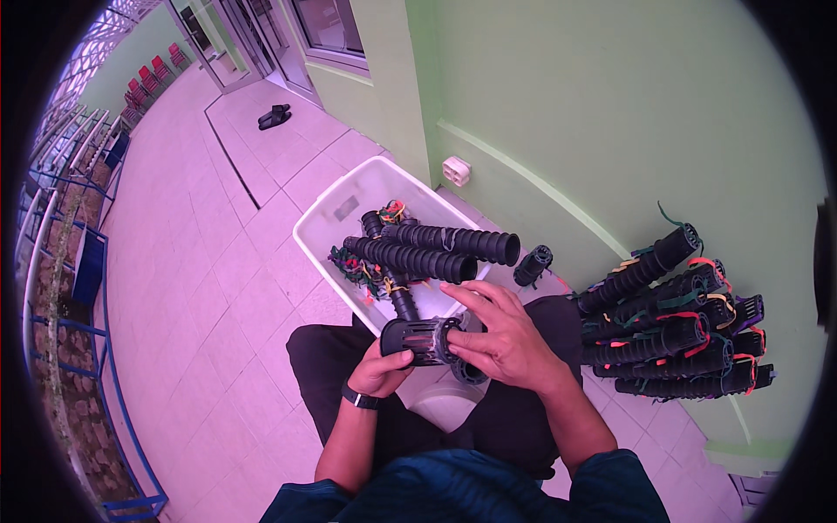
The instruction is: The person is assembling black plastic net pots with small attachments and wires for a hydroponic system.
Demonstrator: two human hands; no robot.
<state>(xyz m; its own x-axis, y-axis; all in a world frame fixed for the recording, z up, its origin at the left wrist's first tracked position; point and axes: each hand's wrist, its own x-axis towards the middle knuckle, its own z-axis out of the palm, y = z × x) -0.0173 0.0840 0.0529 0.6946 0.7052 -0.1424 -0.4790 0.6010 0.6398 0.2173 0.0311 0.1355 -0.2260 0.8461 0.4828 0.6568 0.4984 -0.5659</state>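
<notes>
A black slotted net cup (413,342) lies on its side in front of my lap. My left hand (381,370) is wrapped round its wide end, thumb across the front. My right hand (501,336) grips the narrow right end, where a greyish strip shows, with some fingers stretched out above it. What the tips hold inside is hidden. Just under the cup, a black ring-shaped part (469,373) shows near my right knee. Beyond my hands, black ribbed tubes (418,259) lie across a white plastic tub (318,228), with coloured strips (356,272) heaped among them.
A stack of black ribbed tubes with coloured ties (663,336) stands by the green wall (628,113) on my right. One short black piece (533,265) stands beside the tub. Black sandals (274,117) lie on the tiles; a blue metal frame (106,349) runs along the left.
</notes>
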